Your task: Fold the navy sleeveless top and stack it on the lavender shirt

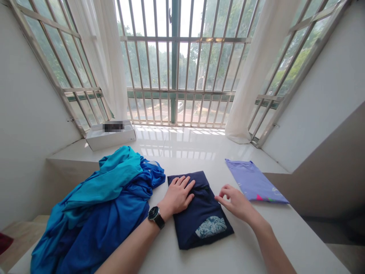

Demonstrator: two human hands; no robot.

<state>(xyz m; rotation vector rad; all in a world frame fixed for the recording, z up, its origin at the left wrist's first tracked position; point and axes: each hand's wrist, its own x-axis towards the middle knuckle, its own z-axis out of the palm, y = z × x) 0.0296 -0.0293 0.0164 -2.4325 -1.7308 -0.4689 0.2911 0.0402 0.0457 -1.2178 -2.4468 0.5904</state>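
Note:
A folded navy garment (199,217) with a pale wave-patterned patch lies on the white table (245,247) in front of me. My left hand (178,194), with a black watch on its wrist, rests flat on the garment's upper left part, fingers stretched out. My right hand (235,201) hovers just past the garment's right edge, fingers loosely curled and apart, holding nothing. To the right, a folded lilac shirt (253,182) lies flat on the table.
A heap of unfolded blue and teal clothes (99,205) covers the table's left side. A white box (110,135) sits on the glossy window sill behind. Barred windows and white curtains (251,76) close the back. The table's right edge drops to a lower floor.

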